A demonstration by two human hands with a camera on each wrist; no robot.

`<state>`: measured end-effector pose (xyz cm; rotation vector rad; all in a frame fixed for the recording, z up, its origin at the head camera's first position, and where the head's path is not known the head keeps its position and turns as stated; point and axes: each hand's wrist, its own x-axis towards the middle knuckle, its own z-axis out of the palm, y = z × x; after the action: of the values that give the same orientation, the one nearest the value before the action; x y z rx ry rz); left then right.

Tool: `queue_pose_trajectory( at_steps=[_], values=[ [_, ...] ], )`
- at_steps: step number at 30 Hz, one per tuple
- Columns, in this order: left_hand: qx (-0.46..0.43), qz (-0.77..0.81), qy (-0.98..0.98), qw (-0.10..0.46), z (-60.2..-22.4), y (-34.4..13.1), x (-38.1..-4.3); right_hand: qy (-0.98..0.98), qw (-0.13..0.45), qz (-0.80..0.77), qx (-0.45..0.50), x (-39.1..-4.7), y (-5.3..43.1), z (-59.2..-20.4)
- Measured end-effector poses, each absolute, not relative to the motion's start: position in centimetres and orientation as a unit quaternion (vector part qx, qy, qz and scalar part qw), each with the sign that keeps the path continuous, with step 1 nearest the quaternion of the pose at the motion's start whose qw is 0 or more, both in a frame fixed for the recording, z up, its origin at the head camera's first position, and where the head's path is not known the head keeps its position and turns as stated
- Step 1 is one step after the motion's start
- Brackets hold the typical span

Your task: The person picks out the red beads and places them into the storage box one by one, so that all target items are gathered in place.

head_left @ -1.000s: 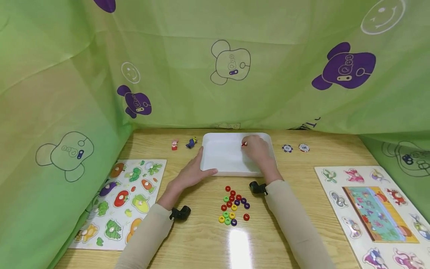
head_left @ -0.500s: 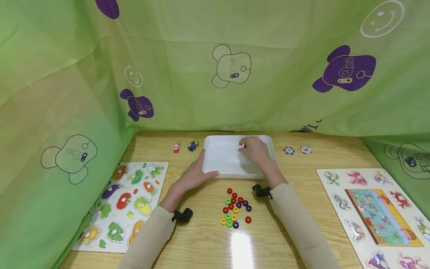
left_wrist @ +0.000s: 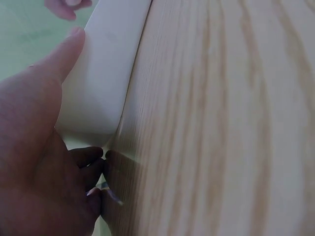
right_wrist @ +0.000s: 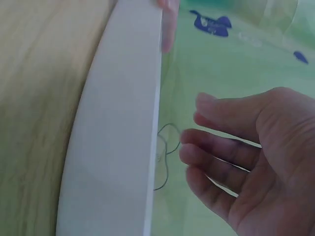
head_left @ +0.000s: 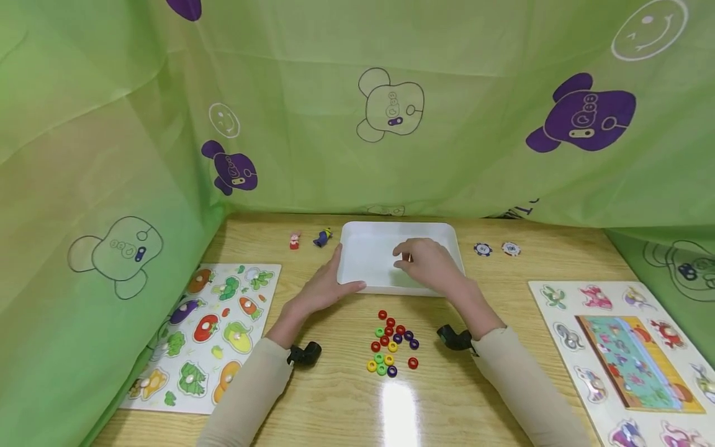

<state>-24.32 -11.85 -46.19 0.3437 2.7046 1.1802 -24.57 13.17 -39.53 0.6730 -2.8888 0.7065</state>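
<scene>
A white shallow tray (head_left: 365, 254) lies on the wooden table (head_left: 324, 397) near the green cloth backdrop. My left hand (head_left: 317, 290) rests at its near left corner, the thumb along the front rim and the fingers against the left side; the left wrist view shows the thumb (left_wrist: 71, 49) on the tray wall (left_wrist: 106, 64). Over the tray's right half is my right hand (head_left: 429, 264), fingers loosely bent with a gap to the thumb and nothing between them, as the right wrist view also shows. Part of the tray floor is hidden under it. Several ring beads (head_left: 389, 360), red, yellow, green and purple, lie in front of the tray.
Left of the tray stand a small pink-and-red figurine (head_left: 294, 241) and a blue-and-yellow one (head_left: 323, 237). Two poker chips (head_left: 483, 249) lie to its right. A vegetable puzzle board (head_left: 212, 335) occupies the left side, a sea-animal puzzle board (head_left: 592, 372) the right.
A small red thing pinched in my right hand over the tray is no longer seen there. The right fingers have spread apart and drawn back towards me. The left hand stays at the corner.
</scene>
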Motion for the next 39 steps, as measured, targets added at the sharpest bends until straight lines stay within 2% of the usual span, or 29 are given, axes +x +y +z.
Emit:
queue_pose_trajectory(
  at_steps=[9,19,29,39],
  values=[
    [0.128,0.398,0.905,0.074,-46.0,-12.0,-24.7,-0.938,-0.010,0.202,0.281,-20.9,12.2,-39.0],
    [0.150,0.415,0.895,0.067,-46.1,-11.9,-24.7,-0.927,-0.073,0.178,0.322,-19.2,11.0,-41.9],
    [0.152,0.413,0.896,0.063,-46.2,-12.0,-24.6,-0.932,-0.066,0.167,0.315,-18.7,9.8,-42.8],
    [0.135,0.408,0.900,0.075,-46.3,-11.8,-24.4,-0.930,-0.063,0.169,0.320,-19.1,10.1,-41.9]
  ],
)
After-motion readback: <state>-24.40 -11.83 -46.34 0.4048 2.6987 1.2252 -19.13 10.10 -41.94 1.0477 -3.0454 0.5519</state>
